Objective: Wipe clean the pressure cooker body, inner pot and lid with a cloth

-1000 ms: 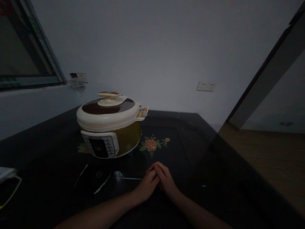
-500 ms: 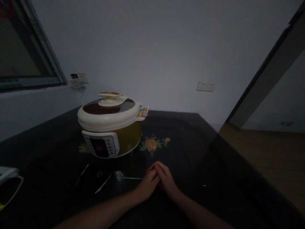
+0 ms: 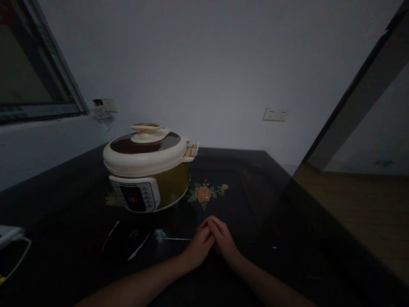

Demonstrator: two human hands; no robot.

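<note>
My left hand and my right hand are clasped together on the dark glossy table. Their fingers are closed against each other, and no object shows between them. Past them, a pink flower pattern with green leaves decorates the tabletop. An electric pressure cooker stands beyond my hands to the left, its cream lid on and its control panel facing me. In front of the cooker lies a flat black object with pale edges; its kind is too dark to make out.
At the far left edge is a white device with a pale cable, partly out of view. Wall sockets sit above the table's back edge, and more sockets are near the window. The table's right edge borders a wooden floor.
My hands stay clasped in the same place. The view has shifted very slightly; nothing on the table has moved.
</note>
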